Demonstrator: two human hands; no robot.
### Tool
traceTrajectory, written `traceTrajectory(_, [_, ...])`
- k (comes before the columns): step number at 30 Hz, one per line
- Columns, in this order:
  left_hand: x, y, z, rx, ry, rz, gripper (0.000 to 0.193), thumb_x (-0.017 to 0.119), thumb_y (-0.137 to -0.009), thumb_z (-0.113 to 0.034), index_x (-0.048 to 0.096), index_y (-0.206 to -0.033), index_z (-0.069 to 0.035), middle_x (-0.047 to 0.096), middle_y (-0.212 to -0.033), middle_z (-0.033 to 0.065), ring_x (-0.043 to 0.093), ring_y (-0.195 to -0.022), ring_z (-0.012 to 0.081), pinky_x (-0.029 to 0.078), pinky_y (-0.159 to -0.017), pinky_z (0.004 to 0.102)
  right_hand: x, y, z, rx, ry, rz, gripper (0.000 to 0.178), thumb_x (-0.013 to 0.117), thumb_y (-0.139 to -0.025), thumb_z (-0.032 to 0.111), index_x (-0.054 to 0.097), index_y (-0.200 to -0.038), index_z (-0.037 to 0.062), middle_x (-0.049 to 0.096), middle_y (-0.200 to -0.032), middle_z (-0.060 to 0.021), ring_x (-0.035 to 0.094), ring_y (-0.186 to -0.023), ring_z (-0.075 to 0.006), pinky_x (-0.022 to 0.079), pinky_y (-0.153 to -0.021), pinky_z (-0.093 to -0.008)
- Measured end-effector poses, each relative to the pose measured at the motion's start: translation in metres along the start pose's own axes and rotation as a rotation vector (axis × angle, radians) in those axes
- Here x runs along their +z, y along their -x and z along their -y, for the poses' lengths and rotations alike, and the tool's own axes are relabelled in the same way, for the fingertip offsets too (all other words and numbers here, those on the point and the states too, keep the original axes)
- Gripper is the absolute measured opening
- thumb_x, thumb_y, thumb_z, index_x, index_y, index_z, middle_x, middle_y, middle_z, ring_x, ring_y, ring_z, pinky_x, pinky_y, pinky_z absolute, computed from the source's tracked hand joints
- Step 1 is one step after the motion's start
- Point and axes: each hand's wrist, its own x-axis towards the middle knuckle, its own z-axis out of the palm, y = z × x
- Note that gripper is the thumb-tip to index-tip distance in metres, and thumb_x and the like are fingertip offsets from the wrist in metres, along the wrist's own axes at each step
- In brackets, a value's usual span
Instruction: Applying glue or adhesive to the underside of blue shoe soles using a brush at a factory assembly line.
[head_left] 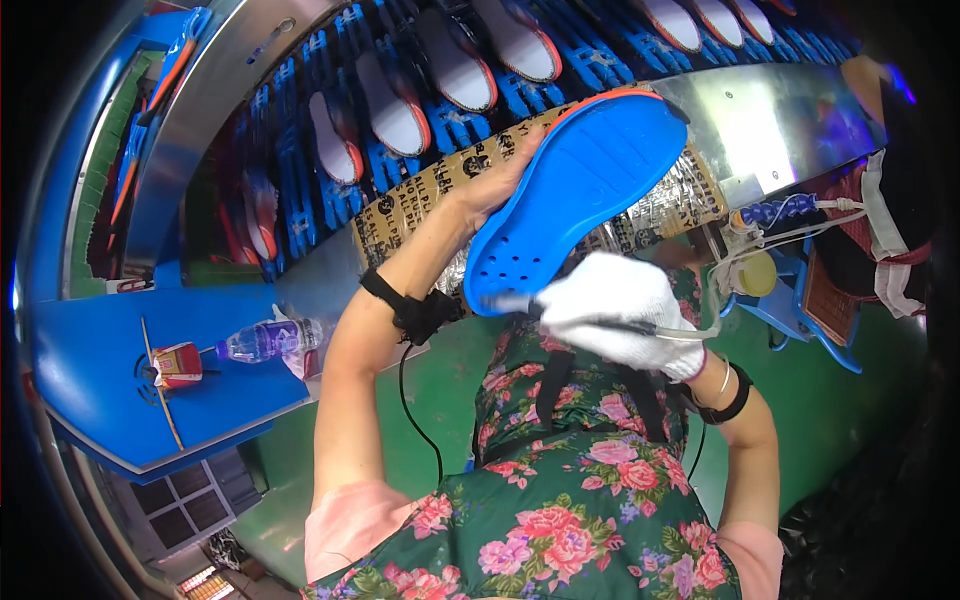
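Observation:
My left hand holds a large blue shoe sole by its left edge; the fingers are partly hidden behind it. The sole is tilted, with an orange edge at its far end and several small holes at its near end. In a white knit glove, my right hand grips a thin brush-like tool, its tip blurred against the holed end. A clear tube runs from the tool toward the right. Beneath the sole is a support wrapped in printed brown tape.
Several grey-white soles with orange edges stand on blue racks along the far side. A blue table at the left bears a plastic bottle and a small red box. At the right are a blue stool and a yellow-lidded container.

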Motion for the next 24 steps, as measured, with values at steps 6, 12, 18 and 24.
traceTrajectory(6, [0.011,0.006,-0.003,0.015,0.071,-0.026,0.095,0.035,-0.091,-0.079,0.04,-0.151,-0.006,0.056,-0.137,0.022,0.064,-0.114,0.0355,0.059,-0.087,0.0529,0.009,0.011,-0.004,0.109,-0.093,-0.023,0.02,0.08,-0.077,0.003,0.076,-0.095,0.0089,0.075,-0.096,-0.0081,0.071,-0.083,-0.0223,0.058,-0.074,-0.033])
traceTrajectory(12, [-0.002,0.004,0.038,0.209,0.72,0.268,0.112,0.022,-0.082,-0.092,0.044,-0.145,-0.003,0.065,-0.116,0.0222,0.069,-0.093,0.0384,0.059,-0.081,0.0534,0.003,0.005,0.001,0.334,-0.097,-0.532,0.021,0.079,-0.077,-0.002,0.077,-0.098,0.0031,0.076,-0.099,-0.0105,0.072,-0.088,-0.0196,0.057,-0.08,-0.0317])
traceTrajectory(18, [0.014,-0.004,0.053,0.434,0.635,-0.087,0.104,0.021,-0.087,-0.088,0.042,-0.147,-0.007,0.063,-0.123,0.0209,0.067,-0.098,0.0357,0.056,-0.088,0.0499,-0.005,-0.007,0.011,0.05,0.469,-0.356,0.026,0.08,-0.075,0.0,0.075,-0.1,0.0074,0.074,-0.097,-0.011,0.07,-0.083,-0.0264,0.056,-0.073,-0.0352])
traceTrajectory(24, [0.025,-0.001,0.056,0.474,0.647,-0.079,0.116,0.024,-0.076,-0.097,0.046,-0.137,0.0,0.062,-0.105,0.0193,0.064,-0.091,0.0357,0.055,-0.081,0.0524,-0.001,0.01,0.026,0.745,-0.668,-0.579,0.015,0.071,-0.086,0.0,0.077,-0.1,0.0004,0.075,-0.091,-0.0066,0.067,-0.075,-0.009,0.053,-0.066,-0.0235])
